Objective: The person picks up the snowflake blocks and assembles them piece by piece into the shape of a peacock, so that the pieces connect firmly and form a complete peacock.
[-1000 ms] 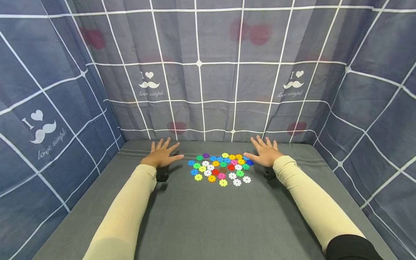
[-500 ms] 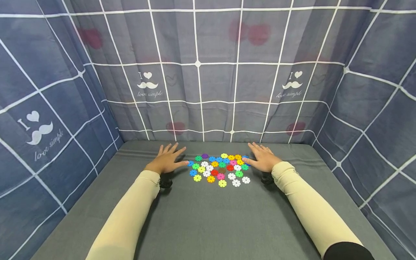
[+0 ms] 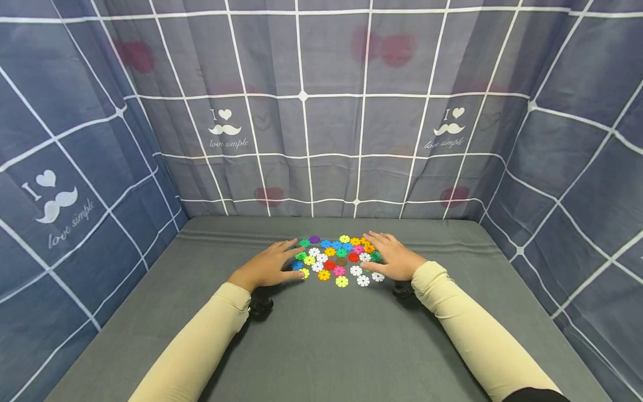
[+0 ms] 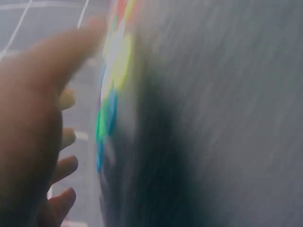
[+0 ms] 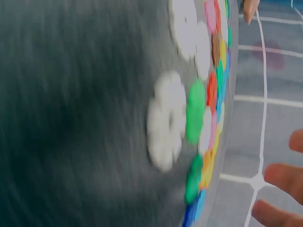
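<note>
Several flower-shaped plastic discs in many colours lie flat in a loose patch on the grey cloth. Among them are a purple disc (image 3: 314,239) at the back, a brown disc (image 3: 341,261) in the middle and a yellow disc (image 3: 341,281) at the front. My left hand (image 3: 271,265) hovers at the patch's left edge, fingers spread over blue, green and yellow discs. From the other side my right hand (image 3: 394,257) reaches over its right edge, hiding some discs there. Both palms face down and hold nothing. The right wrist view shows a white disc (image 5: 166,120) beside a green disc (image 5: 195,111).
A grey cloth (image 3: 321,340) covers the table surface. Blue-grey checked curtains enclose it, with a back curtain (image 3: 331,128), a left curtain (image 3: 65,139) and a right curtain (image 3: 582,156). A dark wrist camera (image 3: 261,307) sits under the left wrist.
Both hands have moved inward from either side, and their fingers now overlap the edges of the disc patch. The discs show no clear shift.
</note>
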`<state>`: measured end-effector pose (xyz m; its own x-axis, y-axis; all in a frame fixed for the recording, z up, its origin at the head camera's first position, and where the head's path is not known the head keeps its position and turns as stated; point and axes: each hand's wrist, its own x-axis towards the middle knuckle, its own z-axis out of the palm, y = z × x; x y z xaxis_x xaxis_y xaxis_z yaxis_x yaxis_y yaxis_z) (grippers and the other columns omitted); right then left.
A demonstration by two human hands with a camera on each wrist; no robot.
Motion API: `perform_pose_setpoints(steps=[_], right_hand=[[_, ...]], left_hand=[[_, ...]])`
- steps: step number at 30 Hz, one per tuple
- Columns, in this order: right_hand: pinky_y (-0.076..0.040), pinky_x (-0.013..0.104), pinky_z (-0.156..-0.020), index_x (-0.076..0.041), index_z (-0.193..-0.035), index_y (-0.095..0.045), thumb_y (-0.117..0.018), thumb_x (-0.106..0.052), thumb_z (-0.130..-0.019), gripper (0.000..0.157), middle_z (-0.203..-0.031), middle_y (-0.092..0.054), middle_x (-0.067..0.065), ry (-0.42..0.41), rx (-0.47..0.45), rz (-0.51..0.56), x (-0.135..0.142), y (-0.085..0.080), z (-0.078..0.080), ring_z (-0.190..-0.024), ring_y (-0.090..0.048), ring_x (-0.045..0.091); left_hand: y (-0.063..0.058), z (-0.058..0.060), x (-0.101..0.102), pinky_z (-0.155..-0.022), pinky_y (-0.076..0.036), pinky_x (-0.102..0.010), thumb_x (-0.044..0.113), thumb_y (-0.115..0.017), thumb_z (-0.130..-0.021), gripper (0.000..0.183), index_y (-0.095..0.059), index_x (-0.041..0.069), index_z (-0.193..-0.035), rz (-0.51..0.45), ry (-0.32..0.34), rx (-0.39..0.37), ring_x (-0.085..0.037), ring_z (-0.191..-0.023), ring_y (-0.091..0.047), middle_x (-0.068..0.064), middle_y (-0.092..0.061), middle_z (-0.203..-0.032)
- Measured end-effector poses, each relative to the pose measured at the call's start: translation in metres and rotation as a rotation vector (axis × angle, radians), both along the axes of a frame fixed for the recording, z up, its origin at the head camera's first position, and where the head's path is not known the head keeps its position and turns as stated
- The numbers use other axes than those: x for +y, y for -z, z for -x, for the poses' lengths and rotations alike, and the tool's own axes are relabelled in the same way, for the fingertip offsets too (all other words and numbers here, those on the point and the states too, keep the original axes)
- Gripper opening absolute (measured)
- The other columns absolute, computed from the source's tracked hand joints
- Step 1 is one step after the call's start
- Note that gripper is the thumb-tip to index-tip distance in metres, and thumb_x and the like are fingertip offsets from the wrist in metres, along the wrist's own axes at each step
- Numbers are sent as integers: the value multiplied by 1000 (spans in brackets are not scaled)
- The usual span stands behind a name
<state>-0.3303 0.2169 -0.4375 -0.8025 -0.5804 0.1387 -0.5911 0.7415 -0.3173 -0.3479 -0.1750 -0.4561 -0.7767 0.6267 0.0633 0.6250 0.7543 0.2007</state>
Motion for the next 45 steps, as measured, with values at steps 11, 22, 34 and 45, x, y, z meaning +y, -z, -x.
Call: perform_pose_setpoints(steps=[11, 22, 34, 45], right_hand=[[-48, 50, -98, -5, -111, -74, -83, -29, -95, 30, -114, -68, 5, -265, 134, 36, -18, 17, -18, -109, -61, 27], [-46, 44, -83, -17, -88, -73, -87, -20, -91, 14, -92, -63, -5, -220, 176, 82, -22, 29, -17, -89, -59, 15], [-52, 32, -79, -7, -108, -66, -90, -7, -86, 33, -92, -60, -4, -176, 18, 237, -22, 41, -15, -85, -57, 11], [-53, 29, -63, -1, -117, -77, -77, 0, -96, 21, -86, -70, -2, -181, -144, 506, -29, 38, -20, -70, -64, 14]], left_hand=[[8, -20, 51, -98, -52, -41, 10, -79, -97, 25, -78, 7, -122, -123, 378, 288, -25, -111, -65, -2, -75, -119], [14, -20, 66, -83, -53, -35, 7, -85, -91, 10, -83, 13, -99, -193, 348, 362, -17, -89, -65, 5, -78, -95], [22, -20, 77, -99, -49, -45, -1, -85, -88, 24, -75, 5, -110, -319, 200, 130, -27, -108, -61, -5, -69, -108], [32, -22, 73, -66, -53, -27, 8, -89, -86, 11, -80, 11, -91, -596, 143, 81, -6, -73, -60, 9, -69, -83]])
